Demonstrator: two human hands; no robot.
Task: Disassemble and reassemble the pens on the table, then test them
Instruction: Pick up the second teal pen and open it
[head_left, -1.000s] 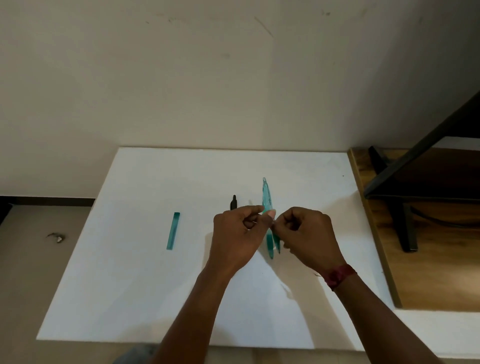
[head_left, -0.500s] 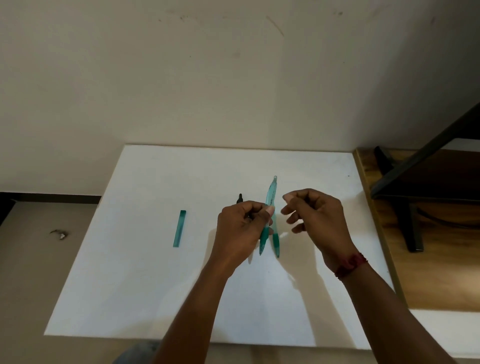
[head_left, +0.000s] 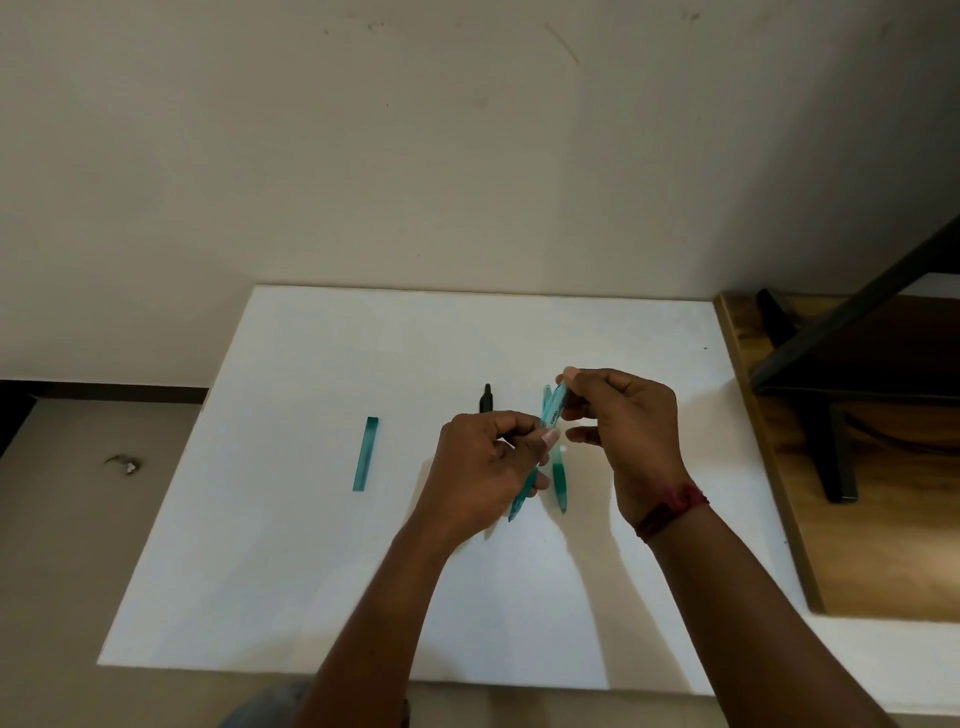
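Pens like this green pen (head_left: 551, 415) are light, thin and hard. It is see-through plastic and looks smooth, so I think it could slip. Small parts inside may drop out when it comes apart. The best places to hold look like the middle, to keep it steady, and the very end, to twist or pull.

That is how it is held now, up above the white bench (head_left: 311, 571). The left hand (head_left: 483, 467) has a closed grip, with fingers and thumb curled round the middle. The right hand (head_left: 623, 431) pinches the top end with thumb and first finger. Its other fingers are loose and hold nothing.

The pen is long and straight, and it leans. Its top end points away from the person and a bit right. Its low end points back and a bit left.

A second pen (head_left: 559, 480) lies on the bench just to the right, pointing away too. A green piece (head_left: 365, 453) lies well off to the left. A black piece (head_left: 485, 397) peeks out behind the left hand.
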